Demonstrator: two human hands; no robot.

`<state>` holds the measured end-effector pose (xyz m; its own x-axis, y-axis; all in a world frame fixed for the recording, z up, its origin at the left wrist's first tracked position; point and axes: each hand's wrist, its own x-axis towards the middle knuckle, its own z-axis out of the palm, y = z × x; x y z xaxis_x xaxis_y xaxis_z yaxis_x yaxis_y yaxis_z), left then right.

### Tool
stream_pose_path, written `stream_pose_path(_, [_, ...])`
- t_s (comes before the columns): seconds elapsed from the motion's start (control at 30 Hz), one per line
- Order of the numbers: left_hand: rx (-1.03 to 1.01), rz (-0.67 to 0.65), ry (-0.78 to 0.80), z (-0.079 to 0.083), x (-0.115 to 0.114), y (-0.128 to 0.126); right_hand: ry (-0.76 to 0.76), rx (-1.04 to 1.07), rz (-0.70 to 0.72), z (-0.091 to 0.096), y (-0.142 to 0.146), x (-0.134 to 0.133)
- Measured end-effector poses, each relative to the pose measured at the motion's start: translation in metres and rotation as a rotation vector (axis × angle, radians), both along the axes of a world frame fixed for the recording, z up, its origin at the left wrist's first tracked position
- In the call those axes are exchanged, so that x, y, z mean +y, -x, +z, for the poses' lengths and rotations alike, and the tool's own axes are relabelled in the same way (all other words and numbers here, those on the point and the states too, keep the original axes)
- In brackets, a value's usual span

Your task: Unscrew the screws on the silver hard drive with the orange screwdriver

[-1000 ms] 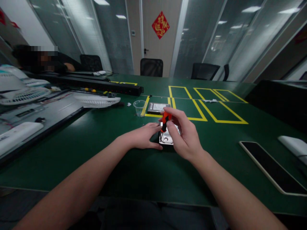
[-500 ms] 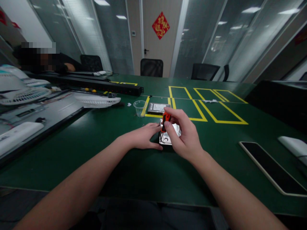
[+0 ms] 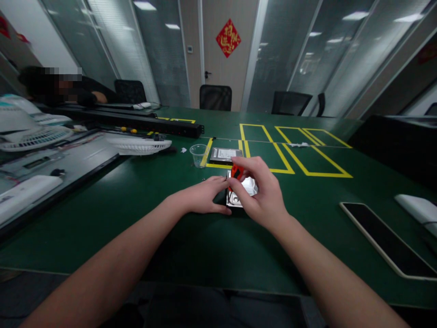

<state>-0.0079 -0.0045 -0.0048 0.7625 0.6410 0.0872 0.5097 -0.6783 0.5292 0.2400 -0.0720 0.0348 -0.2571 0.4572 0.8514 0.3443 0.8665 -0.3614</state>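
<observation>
A silver hard drive [image 3: 250, 187] lies on the green table in front of me, partly covered by my hands. My left hand [image 3: 207, 195] grips its left side, thumb at the near corner and fingers toward the far end. In my right hand [image 3: 263, 189], an orange-and-black screwdriver [image 3: 236, 172] is pinched between thumb and fingers, held over the drive's left part. Its shaft points down at the cover; the tip's exact contact cannot be made out. Just beyond lies a second hard drive [image 3: 225, 155], label up, beside a clear plastic cup [image 3: 199, 156].
Yellow tape outlines [image 3: 316, 174] mark the table. At left are white fan-like housings [image 3: 138, 145], a large panel [image 3: 68, 152] and a long black bar [image 3: 143, 122]. A dark flat device with a pale frame [image 3: 385, 237] lies at right. Another person [image 3: 99, 96] sits at far left.
The screwdriver's handle has tilted and turned a little in my right hand, whose thumb and fingers have shifted slightly left. My left hand stays on the hard drive.
</observation>
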Motion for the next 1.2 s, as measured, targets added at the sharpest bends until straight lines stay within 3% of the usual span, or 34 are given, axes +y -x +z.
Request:
stream_pose_path(0.2, [0.022,0.013,0.018,0.003,-0.001,-0.001,-0.003,0.009,-0.008,0.001,0.002,-0.002])
stream_pose_path(0.57, [0.019,0.026,0.01,0.0,0.001,-0.001,0.134,0.043,0.089,-0.008,-0.001,-0.003])
stream_pose_path(0.9, [0.074,0.048,-0.005,0.01,-0.006,-0.005,0.056,0.048,0.077,-0.005,-0.001,-0.001])
stream_pose_path(1.2, [0.041,0.055,0.0,-0.001,-0.001,-0.001,0.006,0.02,0.052,0.0,0.001,-0.002])
